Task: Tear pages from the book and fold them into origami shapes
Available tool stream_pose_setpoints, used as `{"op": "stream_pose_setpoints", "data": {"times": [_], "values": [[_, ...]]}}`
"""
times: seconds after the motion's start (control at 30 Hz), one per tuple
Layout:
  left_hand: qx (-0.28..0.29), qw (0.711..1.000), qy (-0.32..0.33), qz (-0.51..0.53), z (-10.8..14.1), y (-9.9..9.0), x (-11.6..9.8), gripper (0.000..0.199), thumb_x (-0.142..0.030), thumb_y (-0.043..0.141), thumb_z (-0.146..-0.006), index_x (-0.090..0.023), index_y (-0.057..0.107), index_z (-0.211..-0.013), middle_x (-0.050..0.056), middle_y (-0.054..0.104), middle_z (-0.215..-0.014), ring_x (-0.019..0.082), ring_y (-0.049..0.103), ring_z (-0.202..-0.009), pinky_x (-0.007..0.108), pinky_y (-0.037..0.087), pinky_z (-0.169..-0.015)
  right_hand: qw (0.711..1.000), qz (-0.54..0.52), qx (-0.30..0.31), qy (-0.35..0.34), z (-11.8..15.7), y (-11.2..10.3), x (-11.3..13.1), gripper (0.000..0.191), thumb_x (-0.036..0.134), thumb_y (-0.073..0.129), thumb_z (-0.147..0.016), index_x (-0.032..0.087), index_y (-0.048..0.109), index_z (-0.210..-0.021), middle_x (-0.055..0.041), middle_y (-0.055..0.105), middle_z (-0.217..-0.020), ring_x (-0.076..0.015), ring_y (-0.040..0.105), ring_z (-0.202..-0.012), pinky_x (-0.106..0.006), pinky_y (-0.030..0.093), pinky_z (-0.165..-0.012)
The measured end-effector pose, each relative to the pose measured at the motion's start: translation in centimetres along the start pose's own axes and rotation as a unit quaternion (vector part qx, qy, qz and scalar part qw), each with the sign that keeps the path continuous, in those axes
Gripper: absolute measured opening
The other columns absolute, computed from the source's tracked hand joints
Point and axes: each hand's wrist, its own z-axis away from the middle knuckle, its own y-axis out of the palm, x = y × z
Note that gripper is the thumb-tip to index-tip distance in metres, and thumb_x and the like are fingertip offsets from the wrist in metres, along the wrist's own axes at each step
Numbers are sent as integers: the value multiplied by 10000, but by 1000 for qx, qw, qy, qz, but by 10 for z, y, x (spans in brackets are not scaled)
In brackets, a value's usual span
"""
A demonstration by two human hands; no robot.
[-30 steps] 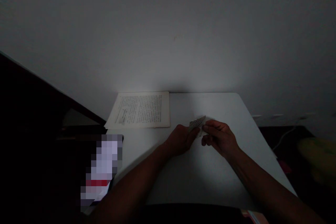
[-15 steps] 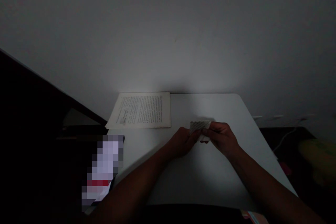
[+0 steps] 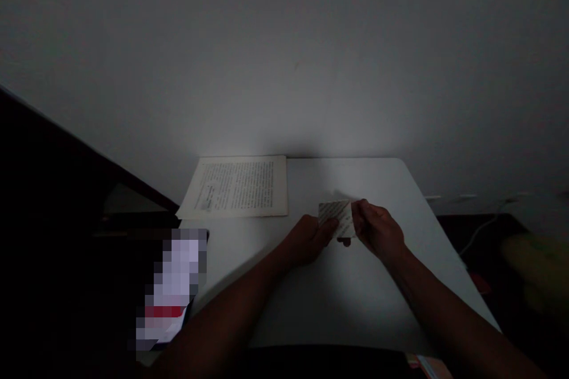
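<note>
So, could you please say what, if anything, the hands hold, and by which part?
A small printed paper: left hand grips its left side; right hand is at its right edge, grip unclear.

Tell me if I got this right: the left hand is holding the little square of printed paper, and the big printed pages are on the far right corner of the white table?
Not quite: the head view shows the big printed pages on the far left corner of the white table. The left hand is holding the little square of printed paper.
</note>
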Motion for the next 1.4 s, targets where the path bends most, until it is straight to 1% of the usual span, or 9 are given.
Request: {"op": "stream_pose_setpoints", "data": {"times": [0.17,0.33,0.57,0.7,0.83,0.97,1.1,1.27,1.4], "values": [[-29,998,-10,-55,0,4,8,479,-420,277,-943,-132,507,-637,-48,375,-504,68,365,-458,193,296,-459,994,98,-26,-38,-1,-5,-4,285,419,705,-729,185,688,-892,-41,684,-733,-177,636,-655,-316,521,-626],[9,987,20,-162,-1,7,9,431,-365,248,-963,-151,478,-668,-48,395,-503,73,400,-456,194,326,-477,977,177,-103,-60,1,2,-1,200,367,735,-695,187,710,-777,-17,682,-646,-148,600,-558,-279,481,-544],[44,897,93,-429,-6,10,11,468,-273,142,-973,-116,572,-871,38,555,-559,135,498,-452,247,374,-483,954,226,-168,-103,5,10,-3,193,371,725,-701,186,709,-757,13,589,-523,-149,553,-517,-272,436,-500],[63,866,99,-486,-7,11,10,459,-268,164,-967,-115,590,-892,65,589,-573,158,532,-460,256,374,-468,950,240,-170,-101,6,12,-3,215,391,696,-727,180,703,-765,5,596,-548,-138,523,-497,-259,404,-471],[39,896,84,-435,-5,11,9,512,-310,137,-973,-119,591,-832,49,580,-563,144,521,-469,246,337,-468,932,299,-175,-106,8,9,-3,240,411,658,-763,177,706,-779,21,563,-507,-102,443,-425,-235,335,-409],[-7,947,58,-317,-3,10,10,547,-408,160,-970,-136,544,-691,-4,487,-512,101,446,-454,227,301,-477,913,341,-182,-133,9,6,-5,230,402,664,-760,180,717,-797,7,604,-552,-127,511,-480,-251,401,-456],[-43,974,62,-213,0,4,9,464,-446,287,-945,-141,515,-679,-30,455,-546,80,415,-480,212,287,-483,912,345,-167,-144,10,6,-3,220,397,662,-756,186,721,-779,1,619,-557,-140,538,-491,-262,432,-471],[-98,972,50,-208,0,-2,7,436,-381,268,-956,-151,478,-649,-35,441,-544,79,415,-488,208,319,-498,925,345,-107,-116,9,6,0,198,382,670,-744,192,720,-726,14,580,-510,-117,485,-443,-246,387,-430],[-73,946,79,-307,-1,-1,8,392,-321,242,-958,-160,475,-688,-19,467,-559,100,439,-492,230,355,-520,950,292,-77,-73,7,4,-3,185,361,668,-753,190,732,-789,14,591,-535,-113,497,-458,-239,385,-438]]}}
